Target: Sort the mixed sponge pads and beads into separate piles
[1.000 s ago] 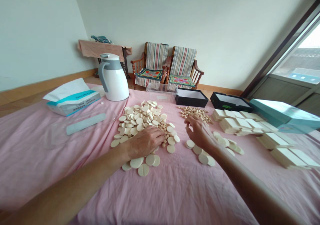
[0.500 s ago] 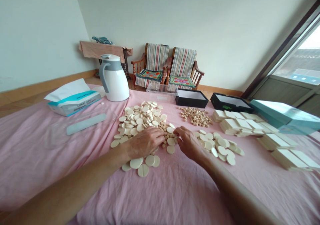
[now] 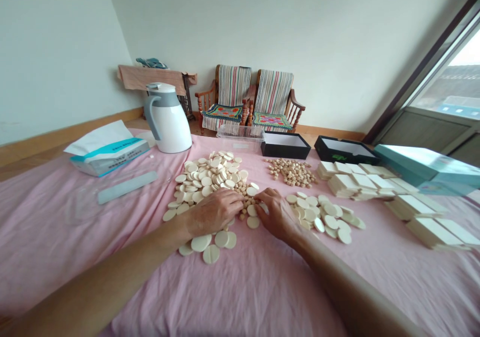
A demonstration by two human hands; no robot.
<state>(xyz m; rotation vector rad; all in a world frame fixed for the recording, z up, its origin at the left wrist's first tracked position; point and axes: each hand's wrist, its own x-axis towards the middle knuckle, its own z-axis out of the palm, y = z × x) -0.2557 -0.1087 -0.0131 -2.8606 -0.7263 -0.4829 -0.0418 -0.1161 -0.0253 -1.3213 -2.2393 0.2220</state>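
My left hand (image 3: 219,208) is lowered onto a heap of round pale wooden discs (image 3: 210,172), fingers together and bent down. Its fingertips touch small wooden beads (image 3: 245,202) mixed in at the heap's right side; what they hold is hidden. Facing it, my right hand (image 3: 277,211) has its thumb and fingers curled around a wooden disc (image 3: 264,207) that shows only in part. Loose discs lie between the hands. A second spread of discs (image 3: 326,214) lies to the right of my right hand, with a separate bead pile (image 3: 292,172) behind it.
Stacks of pale rectangular wooden pieces (image 3: 362,184) lie at right, beside a light-blue box (image 3: 423,167). Two black trays (image 3: 285,152) and a clear plastic container (image 3: 240,139) stand at the back. A white jug (image 3: 172,124) and a tissue pack (image 3: 108,152) are on the left.
My right hand has moved slightly left and its thumb and fingers have closed in at the discs. The left hand stays over the heap. The whole view has shifted slightly.
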